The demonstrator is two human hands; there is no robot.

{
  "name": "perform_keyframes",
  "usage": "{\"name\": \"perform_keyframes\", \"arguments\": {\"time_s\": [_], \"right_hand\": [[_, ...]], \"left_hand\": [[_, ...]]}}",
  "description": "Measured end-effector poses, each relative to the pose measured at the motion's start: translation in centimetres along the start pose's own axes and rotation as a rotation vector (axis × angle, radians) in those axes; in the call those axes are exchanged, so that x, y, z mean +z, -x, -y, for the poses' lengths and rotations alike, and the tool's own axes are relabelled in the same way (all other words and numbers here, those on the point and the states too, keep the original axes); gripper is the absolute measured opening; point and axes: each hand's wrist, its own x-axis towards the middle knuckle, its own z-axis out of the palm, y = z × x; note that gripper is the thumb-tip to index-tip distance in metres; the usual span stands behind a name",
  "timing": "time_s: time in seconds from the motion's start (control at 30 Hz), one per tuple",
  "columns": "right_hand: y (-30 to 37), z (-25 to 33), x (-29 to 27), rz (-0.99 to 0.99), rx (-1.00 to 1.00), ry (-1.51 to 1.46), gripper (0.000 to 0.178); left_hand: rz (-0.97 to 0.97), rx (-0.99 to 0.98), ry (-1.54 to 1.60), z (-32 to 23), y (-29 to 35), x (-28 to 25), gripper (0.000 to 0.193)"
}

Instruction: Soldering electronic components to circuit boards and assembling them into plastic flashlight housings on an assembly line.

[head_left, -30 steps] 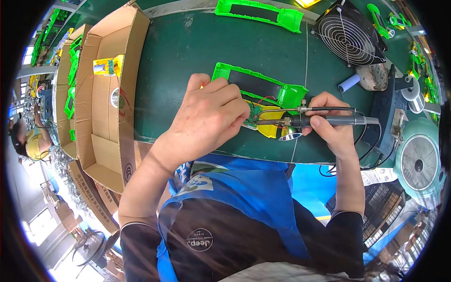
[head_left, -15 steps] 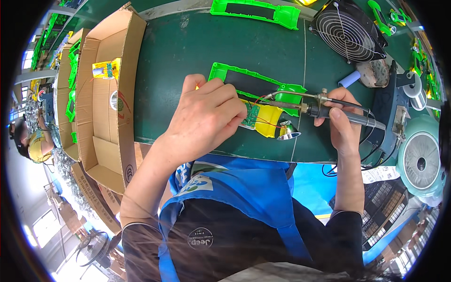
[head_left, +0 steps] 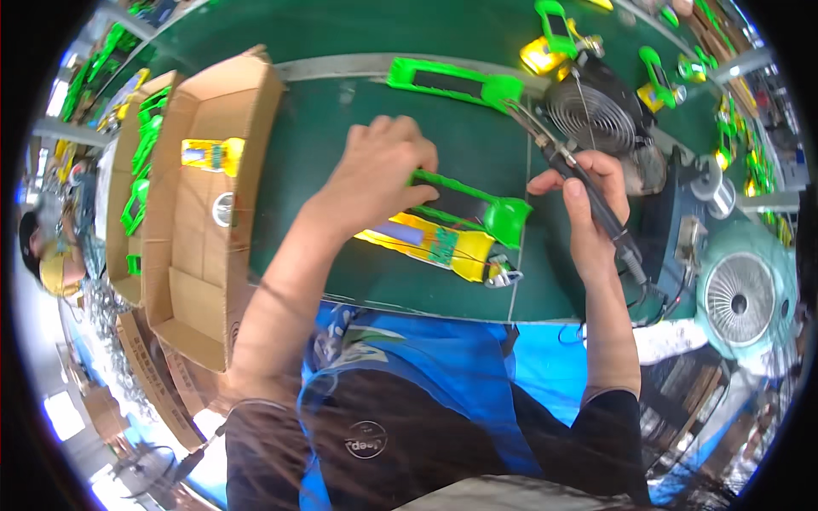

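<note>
Near the front edge of the green worktop (head_left: 341, 153) the left hand (head_left: 379, 175) presses flat on a green plastic housing (head_left: 477, 204) lying over a yellow circuit-board assembly (head_left: 434, 245); both look light, rigid and brittle, best held by the long edges, clear of the thin wires. The right hand (head_left: 588, 204) is closed round a soldering iron (head_left: 567, 166), lifted toward the small black fan (head_left: 592, 115), its cable trailing; cardboard boxes (head_left: 204, 204) crowd the left edge.
</note>
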Motion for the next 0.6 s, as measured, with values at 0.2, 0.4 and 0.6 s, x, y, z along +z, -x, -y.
{"name": "perform_keyframes", "arguments": {"time_s": [0.2,0.4,0.6], "right_hand": [[-2.2,-1.5,1.8,0.067,-0.15,0.025,0.025],[-8.2,-5.6,5.3,0.035,-0.246,0.156,0.026],[-5.0,-4.9,3.4,0.07,-0.123,0.228,0.028]], "left_hand": [[-0.382,0.249,-0.076,-0.1,6.2,0.3,0.042],[-0.357,0.067,0.043,-1.0,10.7,2.9,0.045],[-0.753,-0.243,0.167,2.3,10.9,0.7,0.044]]}}
